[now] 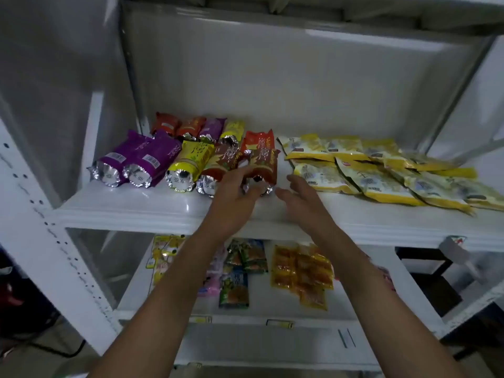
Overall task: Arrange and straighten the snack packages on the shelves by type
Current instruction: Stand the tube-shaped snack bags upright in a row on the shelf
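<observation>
Foil-ended snack rolls are lying side by side on the white metal upper shelf [152, 205], their crimped silver ends facing the front edge: two purple rolls [136, 162] at the left, then a yellow roll [191, 162], then red-brown rolls [261, 165]. More short rolls in red, orange, purple and yellow [196, 128] are sitting in a row behind them. Flat, glossy yellow pouches [381, 170] are overlapping loosely across the right half of the same shelf, some reaching close to its front lip. A bare strip of shelf is showing between the rolls and the pouches.

The left hand [234, 192] is resting its loosely curved fingers on the end of the front red-brown roll; whether it is truly gripping it is hard to tell. The right hand [300, 195] is hovering just beside that roll over the bare strip, fingers spread and holding nothing.

On the lower shelf [261, 315], small green packets [240, 268] and clear orange-yellow packets [302, 271] are lying flat, partly hidden by the forearms.
</observation>
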Demonstrator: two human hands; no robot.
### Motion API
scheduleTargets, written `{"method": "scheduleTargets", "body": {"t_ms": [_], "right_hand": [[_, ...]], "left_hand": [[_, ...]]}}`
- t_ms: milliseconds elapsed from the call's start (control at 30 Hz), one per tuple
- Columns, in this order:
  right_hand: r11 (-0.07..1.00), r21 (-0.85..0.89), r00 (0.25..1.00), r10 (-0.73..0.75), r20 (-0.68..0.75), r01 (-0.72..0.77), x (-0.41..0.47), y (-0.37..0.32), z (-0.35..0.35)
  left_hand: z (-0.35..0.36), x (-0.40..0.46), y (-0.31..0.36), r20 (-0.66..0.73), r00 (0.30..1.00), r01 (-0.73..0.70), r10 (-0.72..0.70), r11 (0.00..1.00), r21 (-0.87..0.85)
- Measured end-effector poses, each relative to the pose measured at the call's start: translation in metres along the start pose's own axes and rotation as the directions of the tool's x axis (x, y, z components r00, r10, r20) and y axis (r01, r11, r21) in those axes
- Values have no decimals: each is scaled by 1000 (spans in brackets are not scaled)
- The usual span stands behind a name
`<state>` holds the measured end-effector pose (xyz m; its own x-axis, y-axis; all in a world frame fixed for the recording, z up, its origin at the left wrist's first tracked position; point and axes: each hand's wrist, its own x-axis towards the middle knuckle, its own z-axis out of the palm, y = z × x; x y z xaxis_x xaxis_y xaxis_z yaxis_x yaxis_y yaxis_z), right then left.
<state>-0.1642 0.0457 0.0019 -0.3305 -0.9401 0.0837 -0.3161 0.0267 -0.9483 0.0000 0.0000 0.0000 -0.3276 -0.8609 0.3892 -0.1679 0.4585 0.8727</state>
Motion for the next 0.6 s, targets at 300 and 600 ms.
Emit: {"method": "scheduleTargets", "body": {"t_ms": [300, 600], "right_hand": [[996, -3, 982, 93, -163, -95, 69, 2, 11], [982, -168, 987, -104, -122, 82, 74, 13, 4]], "left_hand": [[33, 55, -44, -25, 1000, -1, 4, 991, 134], [40, 49, -56, -126, 986, -97, 109, 991, 97]]}}
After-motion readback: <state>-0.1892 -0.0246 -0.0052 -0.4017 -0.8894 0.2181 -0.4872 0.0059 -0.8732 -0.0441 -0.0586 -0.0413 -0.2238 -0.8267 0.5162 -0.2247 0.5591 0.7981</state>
